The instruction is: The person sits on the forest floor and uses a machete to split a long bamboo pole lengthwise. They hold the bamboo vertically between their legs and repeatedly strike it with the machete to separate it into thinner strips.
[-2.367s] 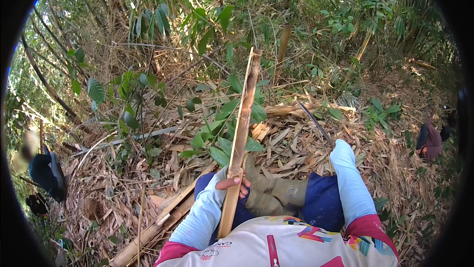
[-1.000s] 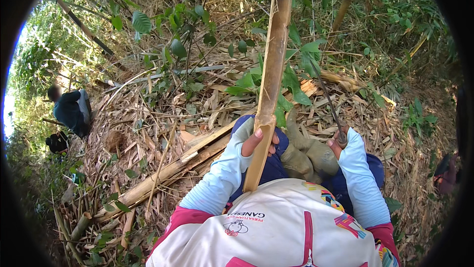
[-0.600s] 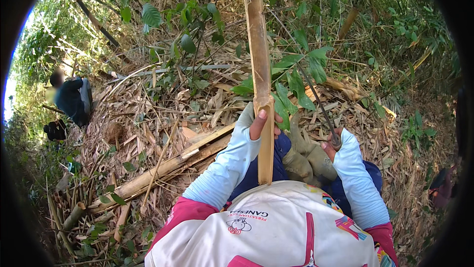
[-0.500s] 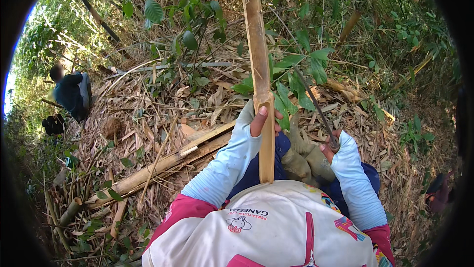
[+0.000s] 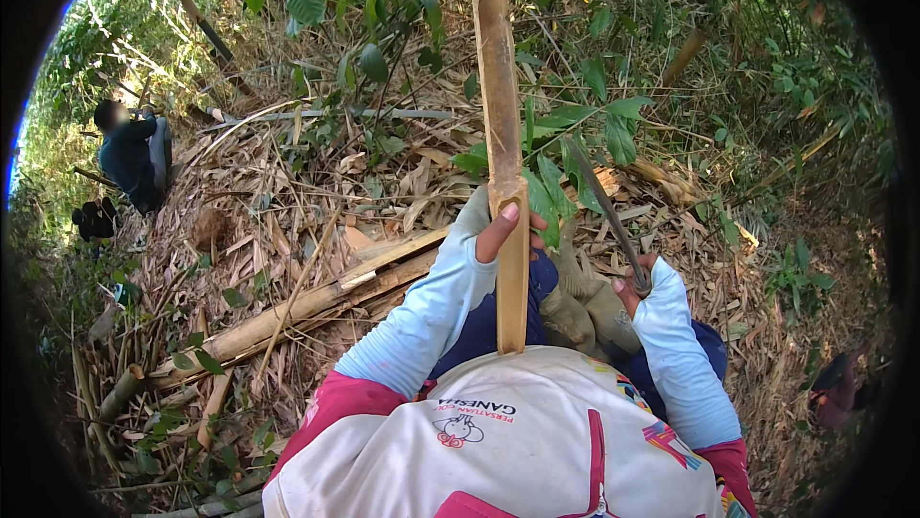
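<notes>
A long split bamboo piece stands lengthwise in front of me, its lower end against the front of my pale jacket. My left hand is wrapped round it just by a node, thumb across the near face. To the right, my right hand is closed on the handle of a machete. The blade slants up and to the left, apart from the bamboo, with its tip among green leaves. Most of the handle is hidden in my fingers.
Split bamboo poles lie on dry leaf litter to my left. Below my hands are my olive boots. A leafy green sapling rises just beyond the blade. At the far left sits another person in dark clothes.
The machete's blade has turned, showing more of its flat side, and its tip stands slightly lower. My left hand keeps its hold on the bamboo. The other person's arm has come up.
</notes>
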`<state>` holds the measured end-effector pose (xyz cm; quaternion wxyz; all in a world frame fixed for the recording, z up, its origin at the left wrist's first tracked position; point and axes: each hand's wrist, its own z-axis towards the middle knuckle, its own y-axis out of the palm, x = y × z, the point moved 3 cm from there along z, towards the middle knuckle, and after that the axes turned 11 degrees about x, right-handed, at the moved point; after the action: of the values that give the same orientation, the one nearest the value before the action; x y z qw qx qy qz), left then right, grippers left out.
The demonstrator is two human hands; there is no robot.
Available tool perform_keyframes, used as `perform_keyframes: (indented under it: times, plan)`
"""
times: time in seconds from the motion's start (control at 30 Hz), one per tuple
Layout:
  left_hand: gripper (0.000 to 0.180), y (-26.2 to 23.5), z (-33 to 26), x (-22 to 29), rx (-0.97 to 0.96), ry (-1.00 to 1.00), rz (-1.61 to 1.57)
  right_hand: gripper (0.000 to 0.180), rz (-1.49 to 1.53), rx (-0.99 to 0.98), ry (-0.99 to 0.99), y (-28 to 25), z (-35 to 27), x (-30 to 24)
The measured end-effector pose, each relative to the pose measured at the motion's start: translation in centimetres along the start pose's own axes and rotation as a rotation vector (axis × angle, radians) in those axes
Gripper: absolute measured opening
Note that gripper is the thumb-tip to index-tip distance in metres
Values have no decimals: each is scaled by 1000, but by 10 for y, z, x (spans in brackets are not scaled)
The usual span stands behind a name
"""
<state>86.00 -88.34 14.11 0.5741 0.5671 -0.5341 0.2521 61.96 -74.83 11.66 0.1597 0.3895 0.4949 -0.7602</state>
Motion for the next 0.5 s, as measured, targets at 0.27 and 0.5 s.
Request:
perform_keyframes:
  times: [0.27,0.5]
  plan:
    - [43,4,-1,-5,-56,100,17,28,-110,-16,-110,6,5,-27]
    - [33,-8,21,-32,-153,43,576,30,-162,-27,-315,5,16,-52]
